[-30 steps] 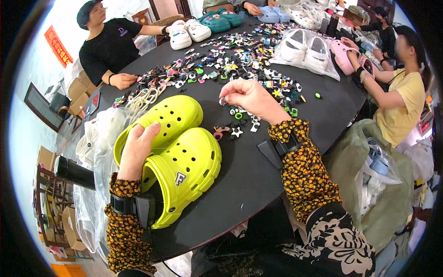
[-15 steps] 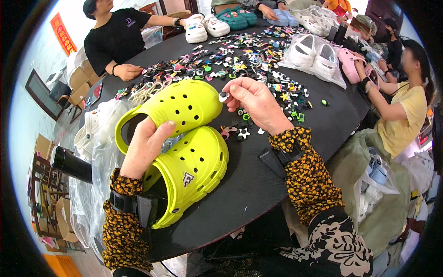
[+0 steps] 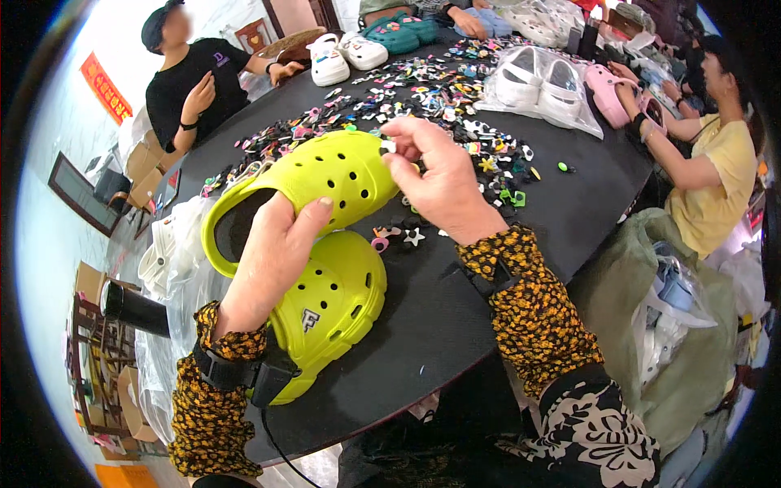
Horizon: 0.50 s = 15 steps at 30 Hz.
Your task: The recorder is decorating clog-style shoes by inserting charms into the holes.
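A lime-green clog (image 3: 313, 167) is gripped in my left hand (image 3: 277, 260), the fingers inside its opening and the thumb on top by the vent holes. My right hand (image 3: 439, 179) pinches a small black-and-white shoe charm (image 3: 388, 148) at the toe of this clog; whether the charm's stem sits in a hole is hidden by the fingers. Beneath lies the matching lime-green clog (image 3: 350, 281) on the dark table (image 3: 455, 309), with a letter-shaped charm (image 3: 310, 320) fixed to its upper. A white star charm (image 3: 414, 237) lies on the table, right of the clogs.
Loose shoe charms (image 3: 358, 110) spread across the table beyond my hands. Bagged white clogs (image 3: 541, 89) sit at the far right, white clogs (image 3: 329, 61) at the far left. A black cylinder (image 3: 134, 309) and clear plastic (image 3: 179, 276) are left. Co-workers (image 3: 195, 89) sit around the table.
My right hand has brought the charm up against the clog's toe. The held clog has shifted slightly. The co-worker at far left has raised one hand from the table.
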### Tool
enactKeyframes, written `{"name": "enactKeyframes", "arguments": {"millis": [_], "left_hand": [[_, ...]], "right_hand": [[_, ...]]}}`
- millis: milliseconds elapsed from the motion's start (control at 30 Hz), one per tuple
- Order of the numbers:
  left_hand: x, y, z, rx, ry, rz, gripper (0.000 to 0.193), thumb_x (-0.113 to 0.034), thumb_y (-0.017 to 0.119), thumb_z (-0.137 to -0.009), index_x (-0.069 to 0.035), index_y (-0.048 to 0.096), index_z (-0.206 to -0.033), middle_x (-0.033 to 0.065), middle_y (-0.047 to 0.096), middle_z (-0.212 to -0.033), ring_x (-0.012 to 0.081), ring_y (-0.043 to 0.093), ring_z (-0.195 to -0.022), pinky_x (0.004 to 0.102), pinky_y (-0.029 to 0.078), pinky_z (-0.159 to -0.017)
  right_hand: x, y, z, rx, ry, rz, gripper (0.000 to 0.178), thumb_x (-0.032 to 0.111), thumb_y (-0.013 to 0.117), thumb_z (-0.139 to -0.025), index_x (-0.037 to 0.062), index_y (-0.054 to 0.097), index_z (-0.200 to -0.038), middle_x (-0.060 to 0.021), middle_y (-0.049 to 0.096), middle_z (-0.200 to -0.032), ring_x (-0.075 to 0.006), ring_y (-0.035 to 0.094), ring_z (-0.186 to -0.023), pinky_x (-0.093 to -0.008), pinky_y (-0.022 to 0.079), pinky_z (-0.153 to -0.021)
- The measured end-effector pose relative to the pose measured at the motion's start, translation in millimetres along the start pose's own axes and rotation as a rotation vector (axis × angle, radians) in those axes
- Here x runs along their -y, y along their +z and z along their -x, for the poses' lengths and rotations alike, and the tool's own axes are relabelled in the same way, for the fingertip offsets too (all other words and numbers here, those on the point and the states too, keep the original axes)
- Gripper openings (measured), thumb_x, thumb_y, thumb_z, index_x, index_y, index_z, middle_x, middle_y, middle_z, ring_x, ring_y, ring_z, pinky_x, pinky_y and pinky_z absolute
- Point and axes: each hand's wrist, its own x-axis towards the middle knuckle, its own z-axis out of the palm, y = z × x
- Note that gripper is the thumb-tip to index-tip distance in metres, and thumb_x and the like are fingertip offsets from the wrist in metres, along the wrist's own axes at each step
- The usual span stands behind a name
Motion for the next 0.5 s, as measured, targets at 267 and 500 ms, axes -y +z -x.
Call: {"name": "enactKeyframes", "arguments": {"millis": [267,500], "left_hand": [[1,-1,6,0.088,-0.135,0.186,0.03,-0.018,0.053,-0.092,0.004,0.055,-0.111,0.0045,0.063,-0.099,0.0102,0.057,-0.088,0.0254,0.045,-0.079],[-2,-5,10,0.13,-0.122,0.238,0.031,-0.016,0.053,-0.091,0.004,0.054,-0.115,0.0048,0.062,-0.105,0.0101,0.056,-0.095,0.0256,0.044,-0.083]], "right_hand": [[0,-2,1,0.071,-0.107,0.073,0.023,0.001,0.061,-0.075,0.0048,0.057,-0.098,-0.0107,0.058,-0.087,-0.0295,0.056,-0.085,-0.0385,0.047,-0.076],[3,3,3,0.098,-0.153,0.073,0.022,-0.006,0.061,-0.078,0.0016,0.06,-0.099,-0.0082,0.057,-0.09,-0.019,0.06,-0.081,-0.0276,0.05,-0.069]]}}
